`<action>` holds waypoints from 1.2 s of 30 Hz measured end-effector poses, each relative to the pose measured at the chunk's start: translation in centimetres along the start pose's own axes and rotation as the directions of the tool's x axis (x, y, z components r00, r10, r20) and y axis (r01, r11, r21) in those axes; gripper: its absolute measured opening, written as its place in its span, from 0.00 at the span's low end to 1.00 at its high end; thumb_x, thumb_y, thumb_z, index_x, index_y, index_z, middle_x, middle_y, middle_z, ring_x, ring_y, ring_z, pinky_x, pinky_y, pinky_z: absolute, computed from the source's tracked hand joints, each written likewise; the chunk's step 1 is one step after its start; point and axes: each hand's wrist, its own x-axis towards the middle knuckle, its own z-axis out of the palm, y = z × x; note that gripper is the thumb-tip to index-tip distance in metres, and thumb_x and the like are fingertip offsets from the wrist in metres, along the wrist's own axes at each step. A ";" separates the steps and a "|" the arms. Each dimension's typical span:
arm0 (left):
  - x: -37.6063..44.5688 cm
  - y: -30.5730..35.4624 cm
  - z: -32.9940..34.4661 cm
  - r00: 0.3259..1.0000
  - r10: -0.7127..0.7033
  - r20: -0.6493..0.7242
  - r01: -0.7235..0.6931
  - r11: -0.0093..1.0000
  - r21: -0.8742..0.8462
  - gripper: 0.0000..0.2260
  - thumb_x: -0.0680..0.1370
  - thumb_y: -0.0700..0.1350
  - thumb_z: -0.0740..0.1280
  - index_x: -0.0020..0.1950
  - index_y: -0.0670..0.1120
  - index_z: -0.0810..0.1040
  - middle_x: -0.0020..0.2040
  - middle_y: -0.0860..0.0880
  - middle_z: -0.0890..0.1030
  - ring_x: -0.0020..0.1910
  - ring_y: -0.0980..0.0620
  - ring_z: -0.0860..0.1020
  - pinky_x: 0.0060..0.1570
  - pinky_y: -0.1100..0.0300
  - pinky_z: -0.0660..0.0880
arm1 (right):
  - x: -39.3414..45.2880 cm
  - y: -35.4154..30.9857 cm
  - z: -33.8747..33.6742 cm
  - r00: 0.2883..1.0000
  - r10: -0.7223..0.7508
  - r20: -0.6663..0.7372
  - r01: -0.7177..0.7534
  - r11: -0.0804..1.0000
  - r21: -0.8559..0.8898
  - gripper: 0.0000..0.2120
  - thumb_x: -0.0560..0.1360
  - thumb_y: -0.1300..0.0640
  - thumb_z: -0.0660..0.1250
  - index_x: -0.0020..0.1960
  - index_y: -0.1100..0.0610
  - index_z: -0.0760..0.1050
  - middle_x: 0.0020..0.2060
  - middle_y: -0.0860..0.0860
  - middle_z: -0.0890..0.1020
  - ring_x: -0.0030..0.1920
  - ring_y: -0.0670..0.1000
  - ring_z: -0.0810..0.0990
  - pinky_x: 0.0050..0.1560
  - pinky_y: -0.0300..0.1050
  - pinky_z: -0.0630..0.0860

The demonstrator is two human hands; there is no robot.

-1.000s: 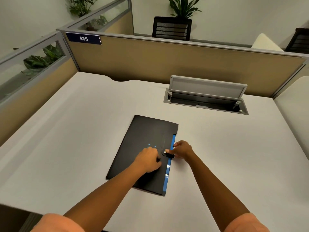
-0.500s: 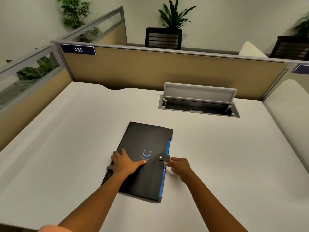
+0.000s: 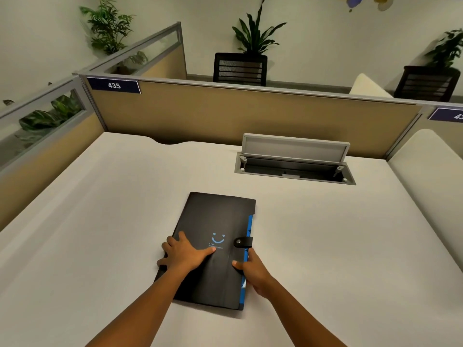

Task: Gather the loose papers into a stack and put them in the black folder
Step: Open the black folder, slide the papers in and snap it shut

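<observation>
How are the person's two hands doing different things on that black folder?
The left hand lies flat on the cover of the black folder, fingers spread, near its left edge; the right hand grips the folder's right, blue-trimmed edge, thumb on top and fingers wrapped round the side. The left hand sits a little farther from the person than the right, which is below the snap strap. Both touch the closed folder on the desk.

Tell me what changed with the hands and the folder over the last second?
Both hands left the snap strap, which now sits shut. The left hand slid toward the folder's left edge and lies flat on the cover. The right hand dropped along the blue edge and now grips it, thumb on top. The black folder stayed closed, flat on the desk.
</observation>
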 end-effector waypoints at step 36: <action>22.7 5.1 -6.7 0.956 0.022 -0.292 -0.134 0.920 -0.369 0.51 0.58 0.60 0.82 0.73 0.45 0.60 0.66 0.37 0.70 0.65 0.36 0.70 0.62 0.41 0.69 | 21.9 -14.3 2.8 0.913 -0.312 -0.264 0.188 0.894 -0.407 0.42 0.69 0.54 0.78 0.76 0.56 0.60 0.70 0.54 0.69 0.70 0.55 0.70 0.70 0.50 0.70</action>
